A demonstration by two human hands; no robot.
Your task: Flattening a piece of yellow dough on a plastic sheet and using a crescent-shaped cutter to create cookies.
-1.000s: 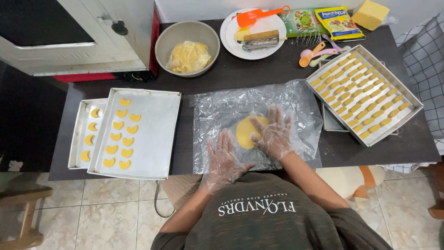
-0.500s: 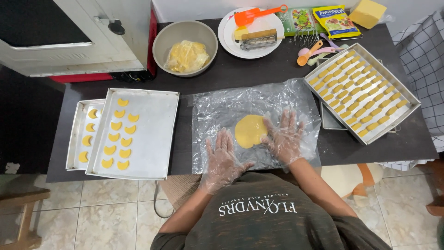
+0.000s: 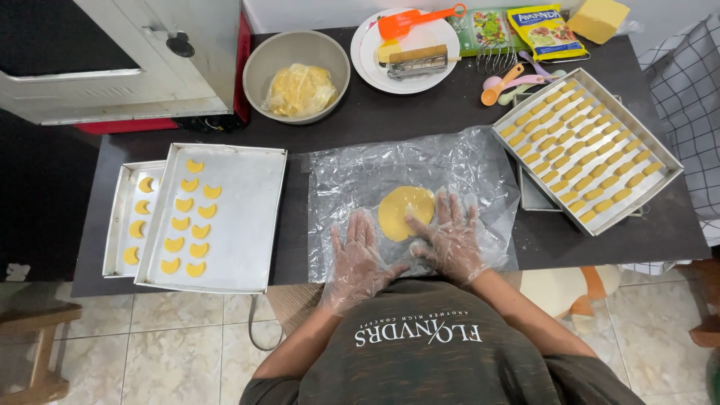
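At the counter's (image 3: 420, 120) near edge, my gloved left hand (image 3: 360, 255) and right hand (image 3: 450, 236) lay flat, fingers spread, pinning the plastic sheet (image 3: 352, 180) beside the flattened dough disc (image 3: 403, 211), probably to stop slippage.

A dark, matte worktop (image 3: 420, 120) stands over a floor (image 3: 172, 352) of pale beige glazed tiles with thin grey joints. A white wall (image 3: 315, 11) runs along the far edge. At the far left sits a white oven (image 3: 112, 60) on a red base. A wooden stool (image 3: 34, 352) stands at lower left, and a grey checked cloth (image 3: 694, 112) hangs at right. Light is soft and even.
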